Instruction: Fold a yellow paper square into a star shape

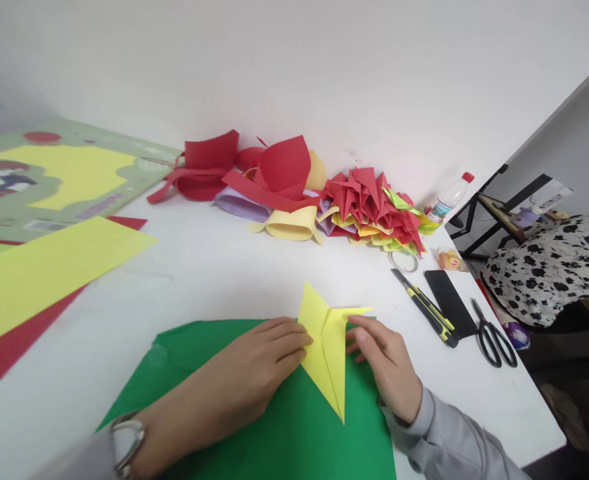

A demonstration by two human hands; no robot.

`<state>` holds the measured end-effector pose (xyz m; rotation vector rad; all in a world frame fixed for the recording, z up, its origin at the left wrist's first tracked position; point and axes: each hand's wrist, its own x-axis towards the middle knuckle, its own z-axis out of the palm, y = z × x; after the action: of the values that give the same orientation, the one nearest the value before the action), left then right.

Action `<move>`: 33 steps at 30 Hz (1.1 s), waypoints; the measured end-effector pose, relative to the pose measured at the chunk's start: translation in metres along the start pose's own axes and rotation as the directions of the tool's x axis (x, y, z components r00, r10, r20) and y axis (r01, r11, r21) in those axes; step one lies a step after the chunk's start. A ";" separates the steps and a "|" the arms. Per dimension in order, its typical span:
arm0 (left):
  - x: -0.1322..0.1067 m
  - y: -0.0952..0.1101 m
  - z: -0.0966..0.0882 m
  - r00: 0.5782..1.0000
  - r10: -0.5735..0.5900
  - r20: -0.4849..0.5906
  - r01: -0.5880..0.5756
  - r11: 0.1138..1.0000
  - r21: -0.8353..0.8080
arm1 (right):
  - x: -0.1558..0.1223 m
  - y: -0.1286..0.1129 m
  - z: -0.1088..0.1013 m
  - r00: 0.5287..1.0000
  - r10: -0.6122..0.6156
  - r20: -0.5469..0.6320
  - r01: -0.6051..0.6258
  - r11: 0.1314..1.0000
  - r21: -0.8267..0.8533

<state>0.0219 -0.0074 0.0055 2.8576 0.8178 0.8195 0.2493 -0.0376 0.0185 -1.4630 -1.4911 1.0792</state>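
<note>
A folded yellow paper (323,347) with pointed flaps and creases lies over a green sheet (194,373). My left hand (264,363), its fingers together, grips the left edge of the yellow paper; the thumb is hidden. On the other side, my right hand (384,357) has thumb and forefinger closed at the base of the thin flap that points right. The other fingers of that hand curl beneath and are partly hidden.
Behind lie rolled red and cream paper pieces (284,170) and a pile of red folded paper shapes (361,197). A bottle (447,200), a utility knife (427,310), a black strip (449,303) and scissors (493,337) sit to the right. Yellow sheets (59,267) lie left.
</note>
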 end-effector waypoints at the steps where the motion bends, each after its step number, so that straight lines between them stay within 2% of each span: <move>1: 0.001 0.001 -0.001 1.000 -0.010 0.008 0.010 1.000 -0.005 | 0.002 0.001 -0.001 0.997 -0.079 -0.002 0.078 0.986 -0.151; 2: 0.001 0.003 -0.001 1.000 -0.013 0.020 0.012 1.000 0.001 | 0.003 0.002 -0.002 0.985 -0.170 0.010 0.165 0.942 -0.293; 4: 0.002 0.005 0.000 0.999 0.014 0.043 -0.016 0.999 0.036 | 0.004 0.004 -0.002 0.942 -0.326 0.079 0.319 0.797 -0.513; 6: 0.001 0.006 0.004 0.996 0.052 0.068 -0.057 0.995 0.080 | 0.003 0.007 0.000 0.908 -0.387 0.162 0.399 0.678 -0.618; 7: 0.000 0.006 0.006 0.995 0.062 0.078 -0.070 0.993 0.100 | 0.003 0.008 0.001 0.902 -0.389 0.189 0.413 0.647 -0.641; 13: -0.007 0.003 0.017 0.990 0.032 0.136 -0.046 0.993 0.106 | 0.006 0.010 -0.003 0.877 -0.402 0.263 0.474 0.631 -0.614; 17: -0.007 0.002 0.015 0.993 0.029 0.118 -0.039 0.996 0.078 | 0.012 0.003 -0.011 0.803 -0.472 0.365 0.588 0.525 -0.615; 19: -0.005 0.004 0.012 0.994 0.036 0.100 -0.043 0.997 0.065 | 0.016 0.002 -0.015 0.780 -0.466 0.418 0.619 0.474 -0.626; 23: 0.000 0.020 0.011 1.000 0.006 0.016 -0.006 1.000 0.008 | 0.023 0.007 -0.019 0.789 -0.382 0.481 0.614 0.469 -0.635; 25: 0.000 0.029 0.011 1.000 -0.002 -0.010 0.001 1.000 -0.030 | 0.024 0.009 -0.019 0.785 -0.377 0.491 0.619 0.478 -0.623; 33: -0.003 0.036 0.009 0.997 -0.049 0.054 0.051 0.998 -0.035 | 0.014 0.004 -0.018 0.792 -0.397 0.464 0.608 0.451 -0.653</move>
<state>0.0412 -0.0390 0.0038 2.8019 0.8549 0.7418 0.2666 -0.0226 0.0209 -1.2290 -2.5967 0.1757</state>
